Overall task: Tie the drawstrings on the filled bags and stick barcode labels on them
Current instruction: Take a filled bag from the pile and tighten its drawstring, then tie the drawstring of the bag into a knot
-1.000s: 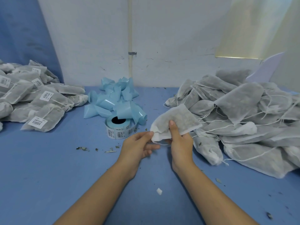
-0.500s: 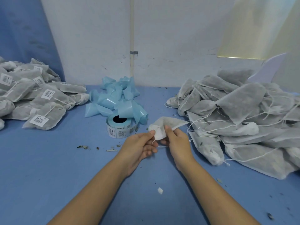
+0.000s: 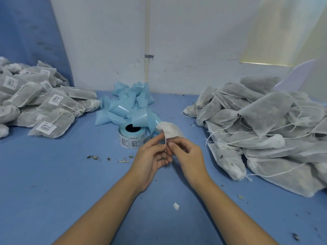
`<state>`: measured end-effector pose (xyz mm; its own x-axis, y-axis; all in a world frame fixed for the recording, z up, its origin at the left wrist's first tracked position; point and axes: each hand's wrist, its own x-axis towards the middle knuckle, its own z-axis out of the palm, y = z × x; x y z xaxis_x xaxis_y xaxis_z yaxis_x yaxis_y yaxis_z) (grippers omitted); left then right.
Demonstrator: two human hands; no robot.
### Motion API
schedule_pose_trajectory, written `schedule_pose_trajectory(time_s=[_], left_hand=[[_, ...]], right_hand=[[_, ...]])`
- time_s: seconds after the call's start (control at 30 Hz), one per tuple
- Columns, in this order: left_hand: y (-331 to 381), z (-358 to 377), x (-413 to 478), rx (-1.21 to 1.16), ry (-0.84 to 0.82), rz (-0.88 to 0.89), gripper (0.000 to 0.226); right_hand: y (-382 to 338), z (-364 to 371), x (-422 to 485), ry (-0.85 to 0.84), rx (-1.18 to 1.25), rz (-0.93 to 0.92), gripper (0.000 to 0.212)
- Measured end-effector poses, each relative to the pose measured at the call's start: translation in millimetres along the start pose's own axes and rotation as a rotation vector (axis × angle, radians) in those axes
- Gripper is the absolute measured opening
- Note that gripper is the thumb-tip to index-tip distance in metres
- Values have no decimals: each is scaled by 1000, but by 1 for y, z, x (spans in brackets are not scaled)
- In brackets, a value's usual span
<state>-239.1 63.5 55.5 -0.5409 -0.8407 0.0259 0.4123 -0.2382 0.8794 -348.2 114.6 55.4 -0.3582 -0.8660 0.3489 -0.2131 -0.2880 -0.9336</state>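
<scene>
Both hands meet at the middle of the blue table. A small white fabric bag stands on end just above them, its far part hidden. My left hand pinches the bag's thin white drawstring between thumb and forefinger. My right hand pinches the same string close beside it, other fingers curled. Just behind the hands sits a roll of barcode labels. A heap of unlabelled filled bags with loose strings lies at the right. Tied bags with barcode labels are piled at the left.
A tangle of pale blue label backing strip lies behind the roll against the white wall. Dry leaf bits and a scrap of white paper lie scattered on the table.
The bag was lying flat in my right hand; it has been turned on end and drawn in. Both hands have moved from the bag's mouth onto its drawstring.
</scene>
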Motion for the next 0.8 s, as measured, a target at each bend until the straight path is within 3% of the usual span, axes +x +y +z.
schedule_pose_trajectory(time_s=[0.13,0.37,0.53,0.8], left_hand=[[-1,3,-2,95,-25,26,43],[-7,12,-1,328,49,27,43],[-7,17,3,462,75,20,31],[-2,16,3,500,65,-30,32]], right_hand=[[0,-1,1,10,60,20,13],[2,-10,6,27,232,199,25],[-4,-12,11,28,442,306,20],[-1,-11,15,89,441,408,14]])
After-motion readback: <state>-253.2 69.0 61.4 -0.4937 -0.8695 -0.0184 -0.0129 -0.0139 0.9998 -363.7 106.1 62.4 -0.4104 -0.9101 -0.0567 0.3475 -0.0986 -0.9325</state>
